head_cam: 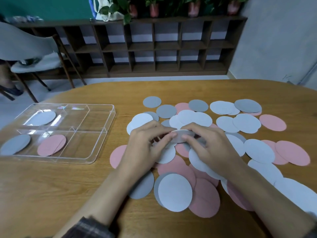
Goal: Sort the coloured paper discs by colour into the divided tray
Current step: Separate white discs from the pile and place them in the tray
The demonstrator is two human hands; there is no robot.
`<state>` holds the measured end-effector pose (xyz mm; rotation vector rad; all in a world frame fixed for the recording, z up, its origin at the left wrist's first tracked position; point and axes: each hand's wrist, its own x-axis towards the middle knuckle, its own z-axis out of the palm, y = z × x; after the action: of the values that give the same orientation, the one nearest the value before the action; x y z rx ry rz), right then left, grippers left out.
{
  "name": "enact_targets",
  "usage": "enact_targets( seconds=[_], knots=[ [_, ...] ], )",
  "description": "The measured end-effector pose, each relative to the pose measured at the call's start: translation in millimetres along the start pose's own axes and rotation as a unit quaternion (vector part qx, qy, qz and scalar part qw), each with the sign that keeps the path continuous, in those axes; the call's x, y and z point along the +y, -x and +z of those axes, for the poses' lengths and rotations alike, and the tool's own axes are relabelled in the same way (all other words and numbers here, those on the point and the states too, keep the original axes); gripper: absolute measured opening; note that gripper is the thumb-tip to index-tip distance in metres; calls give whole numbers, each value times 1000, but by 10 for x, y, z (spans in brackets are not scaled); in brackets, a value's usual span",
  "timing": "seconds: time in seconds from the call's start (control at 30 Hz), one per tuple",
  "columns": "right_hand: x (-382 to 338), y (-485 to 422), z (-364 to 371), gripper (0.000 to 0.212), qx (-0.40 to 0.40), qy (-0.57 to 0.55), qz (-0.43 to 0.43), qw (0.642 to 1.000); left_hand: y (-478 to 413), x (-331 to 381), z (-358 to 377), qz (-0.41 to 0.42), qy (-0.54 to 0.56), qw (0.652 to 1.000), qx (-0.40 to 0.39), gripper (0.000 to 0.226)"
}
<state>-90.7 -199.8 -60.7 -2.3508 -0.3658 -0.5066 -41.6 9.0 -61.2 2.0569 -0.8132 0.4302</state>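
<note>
Plaid sleeve cuff point(89, 227) at the near edge, with bare forearms reaching out over a wooden table point(51, 194). Left hand point(145, 145) and right hand point(211, 146) meeting at mid-table, fingers curled, pinching one pale disc point(182, 136) between them, tilted nearly edge-on just above the heap.

Spread beneath and around both hands, across the right half of the table: loose paper discs point(175, 193) in pink, grey and pale white, many overlapping, some running to the right edge of view.

Off to the left, well apart from the heap: clear divided tray point(60, 160), flat on the wood. Inside it, a second pale disc point(43, 117) in the far-left compartment, a grey disc point(16, 144) in the near-left, and a pink disc point(51, 145) in the compartment just right of that.

Beyond the table's curved far edge: pale floor, then a low dark shelf unit point(154, 47) of open cubbies along the wall. On top of it, potted plants point(154, 7) in pink pots and a cloth tote bag point(106, 11).

Far left: grey shell chair point(29, 47) on dark wooden legs, green wall point(42, 6) behind. Far right: plain grey wall point(274, 40).
</note>
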Motion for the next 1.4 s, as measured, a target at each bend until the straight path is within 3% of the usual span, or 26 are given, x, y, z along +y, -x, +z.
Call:
enact_targets(
  seconds=[0.17,0.27,0.47,0.6,0.73,0.9,1.17,1.4],
  knots=[
    [6,11,-24,9,8,5,23,1000,33,-132,3,-48,-93,986,-127,44],
    [15,16,-16,10,9,4,38,999,24,-140,-6,-56,-114,979,-158,47],
    [-16,31,-42,9,19,0,48,999,31,-125,-33,-55,-116,982,-138,31],
    [-24,30,-74,11,22,-10,73,997,41,-75,-76,-50,-101,987,-114,35],
    [-24,1,-86,15,53,-12,72,996,13,-72,-79,-21,-116,992,-39,29],
    [-55,-4,-96,25,62,-14,73,995,-25,-29,-83,-16,-52,998,43,19],
    [-175,39,-47,35,20,-102,124,987,-4,27,-42,-81,33,996,29,6],
    [-220,35,-24,28,22,-146,107,983,9,86,-30,-121,77,989,25,6]
  ],
)
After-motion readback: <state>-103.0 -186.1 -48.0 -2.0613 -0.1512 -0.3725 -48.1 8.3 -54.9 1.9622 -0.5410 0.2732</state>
